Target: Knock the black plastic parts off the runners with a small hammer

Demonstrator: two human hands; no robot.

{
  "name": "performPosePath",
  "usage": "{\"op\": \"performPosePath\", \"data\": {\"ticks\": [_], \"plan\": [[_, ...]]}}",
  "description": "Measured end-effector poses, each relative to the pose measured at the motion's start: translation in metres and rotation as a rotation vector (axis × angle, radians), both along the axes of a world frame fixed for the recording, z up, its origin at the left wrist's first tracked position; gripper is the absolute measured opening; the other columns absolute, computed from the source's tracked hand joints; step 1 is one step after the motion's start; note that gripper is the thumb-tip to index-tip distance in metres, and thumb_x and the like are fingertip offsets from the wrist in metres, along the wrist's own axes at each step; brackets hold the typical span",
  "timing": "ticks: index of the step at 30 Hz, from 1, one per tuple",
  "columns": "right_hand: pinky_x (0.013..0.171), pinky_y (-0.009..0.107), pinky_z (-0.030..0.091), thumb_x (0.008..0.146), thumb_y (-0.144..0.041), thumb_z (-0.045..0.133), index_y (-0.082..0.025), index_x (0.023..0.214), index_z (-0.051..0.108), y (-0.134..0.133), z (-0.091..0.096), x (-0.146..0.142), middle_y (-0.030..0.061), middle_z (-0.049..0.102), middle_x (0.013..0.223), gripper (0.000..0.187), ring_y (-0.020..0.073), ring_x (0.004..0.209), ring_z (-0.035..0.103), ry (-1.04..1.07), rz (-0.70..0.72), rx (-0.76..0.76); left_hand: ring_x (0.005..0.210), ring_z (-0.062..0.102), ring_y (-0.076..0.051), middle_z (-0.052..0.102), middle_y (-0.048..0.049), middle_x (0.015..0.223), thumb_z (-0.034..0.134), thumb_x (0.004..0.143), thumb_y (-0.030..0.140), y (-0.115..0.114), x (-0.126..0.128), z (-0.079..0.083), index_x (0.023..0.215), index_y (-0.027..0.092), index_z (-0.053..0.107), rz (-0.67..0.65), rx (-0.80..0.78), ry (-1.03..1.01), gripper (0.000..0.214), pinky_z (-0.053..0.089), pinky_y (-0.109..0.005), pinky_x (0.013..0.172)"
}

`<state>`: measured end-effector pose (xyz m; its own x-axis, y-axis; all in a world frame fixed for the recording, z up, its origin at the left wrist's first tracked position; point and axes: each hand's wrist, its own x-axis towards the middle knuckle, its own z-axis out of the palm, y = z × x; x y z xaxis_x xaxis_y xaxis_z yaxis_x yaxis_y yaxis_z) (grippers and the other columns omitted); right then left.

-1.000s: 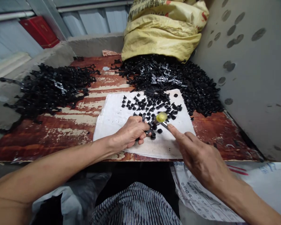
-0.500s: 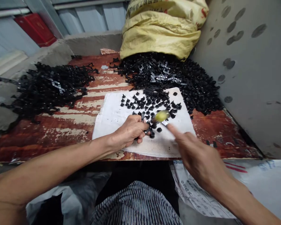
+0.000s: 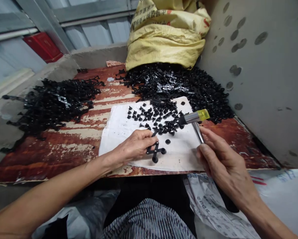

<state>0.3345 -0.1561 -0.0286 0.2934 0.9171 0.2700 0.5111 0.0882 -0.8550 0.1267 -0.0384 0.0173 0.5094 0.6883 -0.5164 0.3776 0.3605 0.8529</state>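
Note:
Over the front of a white cloth (image 3: 119, 132), my left hand (image 3: 136, 144) is closed on a black jointed linkage (image 3: 155, 151). Two round black feet of this linkage stick out to the right of my fingers. My right hand (image 3: 221, 162) grips a mallet (image 3: 191, 118) by its black handle. The mallet has a metal shaft, a dark face on the left and a yellow face on the right, and its head is raised over the cloth's right side. Several small black round-based pegs (image 3: 145, 114) lie scattered on the cloth, and a single one (image 3: 167, 141) sits near my left hand.
A heap of black linkages (image 3: 61, 99) lies on the worn red table (image 3: 84, 132) at left. Behind the cloth, a larger heap of black parts (image 3: 208, 93) spills from a yellow woven sack (image 3: 164, 46). A grey panel (image 3: 263, 99) borders the right side.
The mallet has lifted away from the linkage, up and to the right, with my right hand. My left hand has turned the linkage, so its two feet now show more plainly.

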Motion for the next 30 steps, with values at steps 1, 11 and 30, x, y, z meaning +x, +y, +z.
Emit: {"op": "performPosePath", "data": {"ticks": [1,11,30], "plan": [[0.037,0.021,0.042,0.098,-0.030,0.050,-0.024,0.141,0.052,0.002,-0.003,0.003,-0.0001,0.063,0.075,0.043,0.0115,0.047,0.052,0.088,-0.010,-0.046,0.040,0.031,-0.002,0.049,0.0051,0.057,0.056,0.090,0.025,-0.001,0.000,-0.001,0.067,0.016,0.048,-0.054,0.032,0.002,0.026,0.021,-0.018,0.040],[0.033,0.021,0.031,0.092,-0.038,0.056,-0.019,0.139,0.051,0.010,-0.006,0.008,-0.0054,0.054,0.065,0.051,0.0100,0.042,0.038,0.442,0.022,-0.186,0.046,0.028,-0.005,0.039,0.0066,0.053,0.051,0.090,0.030,0.005,0.011,-0.005,0.063,0.016,0.051,-0.389,0.231,0.091,0.031,0.020,-0.023,0.046],[0.033,0.020,0.032,0.092,-0.036,0.055,-0.021,0.139,0.053,0.009,-0.010,0.011,-0.0053,0.053,0.065,0.049,0.0094,0.042,0.038,0.441,0.034,-0.156,0.045,0.025,-0.006,0.039,0.0062,0.053,0.049,0.091,0.029,0.000,0.016,0.003,0.062,0.016,0.049,-0.346,0.170,0.109,0.031,0.019,-0.023,0.046]]}}
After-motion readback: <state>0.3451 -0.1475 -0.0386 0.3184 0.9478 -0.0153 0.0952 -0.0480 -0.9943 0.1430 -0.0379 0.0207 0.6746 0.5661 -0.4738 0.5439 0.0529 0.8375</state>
